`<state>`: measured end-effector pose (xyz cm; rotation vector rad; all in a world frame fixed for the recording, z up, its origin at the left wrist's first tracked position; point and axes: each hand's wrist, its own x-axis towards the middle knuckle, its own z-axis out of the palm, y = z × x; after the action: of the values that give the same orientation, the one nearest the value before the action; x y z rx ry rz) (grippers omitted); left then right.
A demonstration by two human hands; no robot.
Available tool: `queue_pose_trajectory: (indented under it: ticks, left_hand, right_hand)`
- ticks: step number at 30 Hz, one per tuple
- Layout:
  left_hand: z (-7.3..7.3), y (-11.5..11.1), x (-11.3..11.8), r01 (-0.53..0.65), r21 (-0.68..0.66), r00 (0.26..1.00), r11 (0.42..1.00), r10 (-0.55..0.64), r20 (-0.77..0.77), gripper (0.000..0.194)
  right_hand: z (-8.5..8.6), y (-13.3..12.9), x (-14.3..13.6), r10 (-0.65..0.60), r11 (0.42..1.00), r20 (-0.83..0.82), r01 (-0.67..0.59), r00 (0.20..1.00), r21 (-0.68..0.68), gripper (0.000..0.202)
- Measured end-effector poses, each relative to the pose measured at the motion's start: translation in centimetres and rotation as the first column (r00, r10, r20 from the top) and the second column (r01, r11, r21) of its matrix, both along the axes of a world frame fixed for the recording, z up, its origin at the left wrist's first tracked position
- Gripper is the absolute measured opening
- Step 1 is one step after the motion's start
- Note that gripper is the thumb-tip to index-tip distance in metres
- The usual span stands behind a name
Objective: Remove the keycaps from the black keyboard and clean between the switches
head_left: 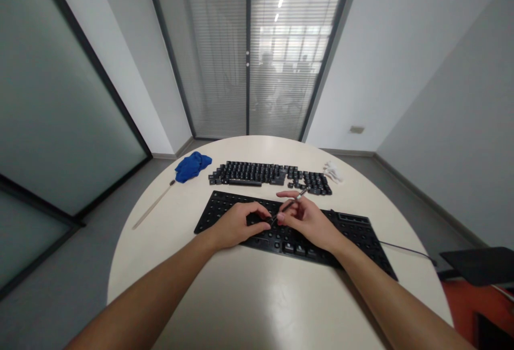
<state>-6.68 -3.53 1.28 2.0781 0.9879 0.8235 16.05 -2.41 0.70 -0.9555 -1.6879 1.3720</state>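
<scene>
A black keyboard [353, 232] with most of its keycaps off lies across the table; a few caps remain along its near edge. My right hand [307, 221] is closed around a slim, dark, pen-like tool [302, 193] with a silvery section; its exact kind is unclear. The tool slants down to the left toward the keyboard's middle. My left hand [241, 224] rests over the keyboard's left half, thumb and index finger curled together at the tool's lower end. Whatever is between those fingers is too small to make out.
Behind the keyboard, loose black keycaps [252, 172] sit in rows on the round white table [257, 307]. A blue cloth [193, 166] and a thin stick with a dark tip [155, 204] lie left. White crumpled material [332, 171] is at right, and a cable [405, 248] runs rightward.
</scene>
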Motion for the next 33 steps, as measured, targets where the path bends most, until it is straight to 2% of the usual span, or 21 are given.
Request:
queue_pose_trajectory:
  ticks: [8,14,18,24,33]
  left_hand:
    - [-0.5,0.1,0.1,0.028,0.082,0.997,0.996,-0.022,-0.068,0.017]
    - [-0.4,0.0,0.2,0.002,0.119,0.997,0.993,0.007,-0.076,0.018]
    - [-0.4,0.0,0.2,0.021,0.138,0.995,0.990,-0.008,-0.096,0.018]
    - [-0.5,0.1,0.2,0.007,0.167,0.995,0.986,0.010,-0.102,0.018]
    - [-0.5,-0.1,0.5,0.046,0.293,0.958,0.955,0.041,-0.283,0.021]
  right_hand:
    - [-0.2,-0.2,0.0,0.001,0.996,0.119,-0.011,0.993,0.087,0.039]
    - [-0.1,-0.2,0.0,-0.025,0.989,0.276,-0.017,0.961,0.148,0.022]
    - [0.4,-0.2,-0.2,-0.020,0.986,0.333,-0.037,0.943,0.164,0.021]
    - [0.8,-0.3,-0.3,-0.082,0.983,0.323,0.023,0.943,0.182,0.023]
    - [0.4,-0.1,-0.1,0.007,0.992,0.255,-0.038,0.967,0.119,0.021]
